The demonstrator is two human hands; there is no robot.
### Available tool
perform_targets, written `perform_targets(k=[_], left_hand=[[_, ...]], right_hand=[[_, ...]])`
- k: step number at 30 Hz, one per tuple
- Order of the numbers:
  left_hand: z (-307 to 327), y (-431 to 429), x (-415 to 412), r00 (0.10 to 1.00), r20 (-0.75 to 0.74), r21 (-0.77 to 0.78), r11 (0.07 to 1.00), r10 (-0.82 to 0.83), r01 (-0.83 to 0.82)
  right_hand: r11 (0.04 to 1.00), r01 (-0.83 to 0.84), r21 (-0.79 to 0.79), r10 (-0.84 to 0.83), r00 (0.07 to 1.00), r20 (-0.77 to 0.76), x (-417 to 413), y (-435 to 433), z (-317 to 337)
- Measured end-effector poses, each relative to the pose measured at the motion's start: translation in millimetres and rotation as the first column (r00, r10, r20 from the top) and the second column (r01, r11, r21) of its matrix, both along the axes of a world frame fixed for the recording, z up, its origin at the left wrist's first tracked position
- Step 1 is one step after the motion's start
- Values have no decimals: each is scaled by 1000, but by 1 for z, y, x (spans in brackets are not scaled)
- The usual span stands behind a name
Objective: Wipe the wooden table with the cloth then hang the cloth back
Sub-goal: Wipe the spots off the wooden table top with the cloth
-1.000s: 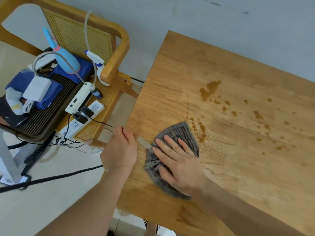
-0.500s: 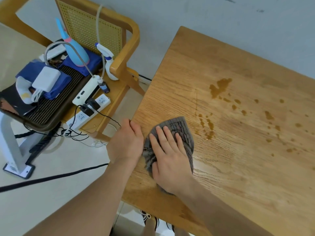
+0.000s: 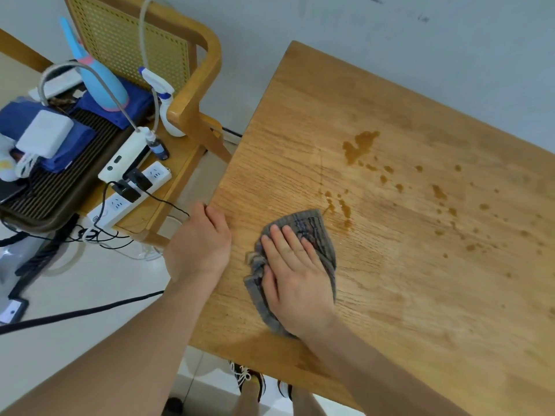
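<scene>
spots (image 3: 360, 145) dotted the wooden table (image 3: 420, 310), the flat right hand (image 3: 295, 283) pressed a cloth (image 3: 315, 226) that looked soft and easy to pinch anywhere, and the left hand (image 3: 198, 244) gripped the edge.

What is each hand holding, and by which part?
Right hand presses flat on the grey cloth, over its middle, not gripping. Left hand holds the wooden table by its left edge.

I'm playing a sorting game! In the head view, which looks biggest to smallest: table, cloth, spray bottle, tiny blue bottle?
1. table
2. cloth
3. spray bottle
4. tiny blue bottle
The bottles stand farther away, so real sizes may differ.
</scene>
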State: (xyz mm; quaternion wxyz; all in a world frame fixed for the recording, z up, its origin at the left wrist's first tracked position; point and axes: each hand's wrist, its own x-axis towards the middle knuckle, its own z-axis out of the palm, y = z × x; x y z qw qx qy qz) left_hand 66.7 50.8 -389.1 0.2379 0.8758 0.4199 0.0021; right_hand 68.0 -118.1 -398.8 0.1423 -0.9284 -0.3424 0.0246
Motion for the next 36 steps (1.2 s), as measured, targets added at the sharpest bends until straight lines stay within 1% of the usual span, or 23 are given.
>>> perform_targets(k=[3,5,6,7,9,11,14,15,17,20,22,23,24,25,26,28,29,30,32,36], left_hand=[[2,-1,-3,1000,-7,11,1000,5,-5],[3,-1,-1,1000,-1,6,1000,-3,3],[2,-1,-1,1000,1,2,1000,-6,6],[1,0,-1,1000,3,1,1000,-8,8],[-1,0,-1,1000,7,3,1000,-11,11],[-2,0,-2,1000,5,8,1000,-16,16],[-5,2,-2,1000,-8,12,1000,-10,10],[-4,1,-2,1000,-10,11,1000,-13,13],[-3,1,-1,1000,-19,16,1000,-20,20],[-3,-1,-1,1000,-2,18,1000,1,-1],[0,-1,1,1000,-1,18,1000,12,-12],[0,-1,1,1000,-1,20,1000,10,-10],[0,-2,0,1000,1,25,1000,9,-9],[0,-2,-1,1000,5,34,999,8,-8],[-1,-1,-2,1000,17,50,999,3,-4],[-5,0,-2,999,43,96,995,-31,26],[-7,0,-3,997,52,124,991,-56,49],[-8,-1,-4,995,59,147,987,-80,71],[-10,0,-4,990,56,175,977,-130,119],[-12,0,-5,981,45,204,963,-188,175]], right_hand=[[989,-121,81,126,990,-60,2,32,-1],[984,-142,110,153,984,-94,5,15,2],[988,-124,97,133,986,-97,7,-2,4],[995,-74,66,80,993,-88,7,-23,7],[993,102,-57,-104,994,-32,5,-67,10],[958,232,-170,-231,973,27,3,-99,13],[947,267,-178,-266,964,33,-2,-85,9],[957,239,-165,-238,971,26,-4,-66,8],[985,114,-129,-114,993,12,-7,-18,5],[997,-50,-54,48,998,-32,-2,38,1],[992,-127,15,128,987,-96,6,41,3],[989,-141,39,145,982,-122,8,30,4],[991,-127,48,132,983,-131,8,13,5],[996,-69,49,75,989,-127,8,-8,7],[998,30,49,-25,994,-104,7,-32,8],[974,224,27,-223,974,-34,7,-74,9],[963,268,3,-268,963,-7,7,-87,9],[963,268,-21,-267,964,5,7,-94,8],[979,197,-52,-197,980,-4,6,-89,4],[997,-50,-54,49,999,-15,14,-37,-1]])
